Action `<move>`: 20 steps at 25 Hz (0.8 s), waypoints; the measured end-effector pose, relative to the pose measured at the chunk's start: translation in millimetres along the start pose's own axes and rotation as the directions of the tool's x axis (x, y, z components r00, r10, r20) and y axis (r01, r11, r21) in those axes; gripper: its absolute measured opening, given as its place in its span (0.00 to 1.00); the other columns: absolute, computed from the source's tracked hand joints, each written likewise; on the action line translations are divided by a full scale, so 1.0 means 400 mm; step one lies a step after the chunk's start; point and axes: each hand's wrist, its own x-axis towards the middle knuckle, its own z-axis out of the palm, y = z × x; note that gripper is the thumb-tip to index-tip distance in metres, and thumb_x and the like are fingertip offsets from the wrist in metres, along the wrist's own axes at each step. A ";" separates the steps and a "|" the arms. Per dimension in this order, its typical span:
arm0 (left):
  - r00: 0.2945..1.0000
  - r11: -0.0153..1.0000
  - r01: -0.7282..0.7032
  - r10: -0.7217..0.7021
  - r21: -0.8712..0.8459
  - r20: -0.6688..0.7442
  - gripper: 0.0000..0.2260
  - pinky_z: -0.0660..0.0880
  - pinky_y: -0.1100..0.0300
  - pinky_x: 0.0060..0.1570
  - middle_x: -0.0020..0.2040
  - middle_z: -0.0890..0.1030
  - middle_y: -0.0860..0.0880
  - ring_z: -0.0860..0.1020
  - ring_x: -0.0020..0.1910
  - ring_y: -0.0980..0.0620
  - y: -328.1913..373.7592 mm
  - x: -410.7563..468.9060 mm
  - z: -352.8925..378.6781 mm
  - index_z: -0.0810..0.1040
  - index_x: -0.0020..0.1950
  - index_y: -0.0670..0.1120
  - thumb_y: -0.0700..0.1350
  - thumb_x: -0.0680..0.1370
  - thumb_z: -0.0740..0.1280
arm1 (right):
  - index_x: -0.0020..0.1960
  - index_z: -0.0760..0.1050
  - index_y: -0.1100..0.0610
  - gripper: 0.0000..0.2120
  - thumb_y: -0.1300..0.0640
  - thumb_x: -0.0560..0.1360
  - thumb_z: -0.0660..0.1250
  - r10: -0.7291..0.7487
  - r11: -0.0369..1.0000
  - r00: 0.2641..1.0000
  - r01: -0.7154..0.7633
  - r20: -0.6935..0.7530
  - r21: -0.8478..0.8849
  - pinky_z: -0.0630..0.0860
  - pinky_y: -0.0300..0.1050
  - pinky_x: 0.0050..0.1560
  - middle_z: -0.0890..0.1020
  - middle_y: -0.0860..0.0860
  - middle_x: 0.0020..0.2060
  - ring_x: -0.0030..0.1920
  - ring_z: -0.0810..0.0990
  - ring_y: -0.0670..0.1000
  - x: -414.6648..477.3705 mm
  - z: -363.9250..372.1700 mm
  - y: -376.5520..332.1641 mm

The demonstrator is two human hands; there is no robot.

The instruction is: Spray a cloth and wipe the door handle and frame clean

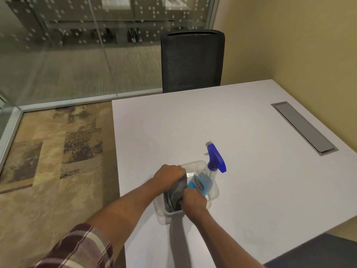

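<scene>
A clear plastic bin [214, 192] sits on the white table [241, 122] near its left front. A grey cloth [178, 192] lies bunched inside the bin. My left hand [170, 174] grips the cloth's upper end at the bin's far left rim. My right hand [194, 200] grips the cloth's lower part near the bin's front. Leaning in the bin's right side is a spray bottle [201, 182] with blue liquid and a blue trigger head [215, 157]. No door handle or door frame is in view.
A black mesh office chair [192, 60] stands at the table's far edge. A grey cable hatch [303, 128] is set in the table at right. Glass walls with metal framing [11, 122] run along the left and back. Patterned carpet [58, 151] lies to the left.
</scene>
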 end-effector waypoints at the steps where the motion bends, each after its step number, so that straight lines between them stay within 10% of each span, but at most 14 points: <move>1: 0.997 0.997 -0.048 0.052 0.063 -0.064 0.12 0.78 0.55 0.49 0.58 0.80 0.48 0.79 0.55 0.48 0.000 -0.007 0.005 0.79 0.63 0.48 0.46 0.79 0.67 | 0.63 0.73 0.59 0.13 0.55 0.80 0.60 -0.026 1.000 0.999 0.026 -0.030 0.002 0.75 0.47 0.59 0.80 0.55 0.58 0.58 0.80 0.55 0.002 -0.001 -0.003; 6: 0.994 0.996 -0.058 0.052 0.064 0.097 0.16 0.72 0.52 0.61 0.71 0.71 0.44 0.71 0.67 0.45 0.000 -0.023 0.073 0.72 0.70 0.44 0.45 0.83 0.59 | 0.68 0.65 0.58 0.17 0.58 0.81 0.59 -0.138 0.990 0.986 0.140 -0.092 0.011 0.75 0.49 0.59 0.78 0.57 0.60 0.59 0.79 0.56 0.013 0.008 -0.015; 16: 0.962 0.974 0.225 -0.224 0.009 0.156 0.33 0.66 0.47 0.67 0.71 0.69 0.45 0.69 0.68 0.44 0.054 -0.023 0.123 0.67 0.74 0.48 0.53 0.72 0.74 | 0.75 0.52 0.66 0.33 0.54 0.78 0.64 -0.135 0.975 0.990 0.138 0.028 -0.177 0.70 0.51 0.67 0.71 0.59 0.68 0.68 0.73 0.56 0.067 0.036 -0.031; 20: 0.947 0.959 0.280 -0.267 -0.051 0.177 0.28 0.70 0.49 0.67 0.70 0.70 0.44 0.70 0.68 0.43 0.070 -0.045 0.084 0.69 0.73 0.44 0.49 0.75 0.72 | 0.71 0.63 0.62 0.23 0.57 0.79 0.63 -0.209 0.936 0.975 0.223 0.079 -0.272 0.67 0.49 0.70 0.73 0.59 0.67 0.68 0.72 0.56 0.058 0.000 -0.022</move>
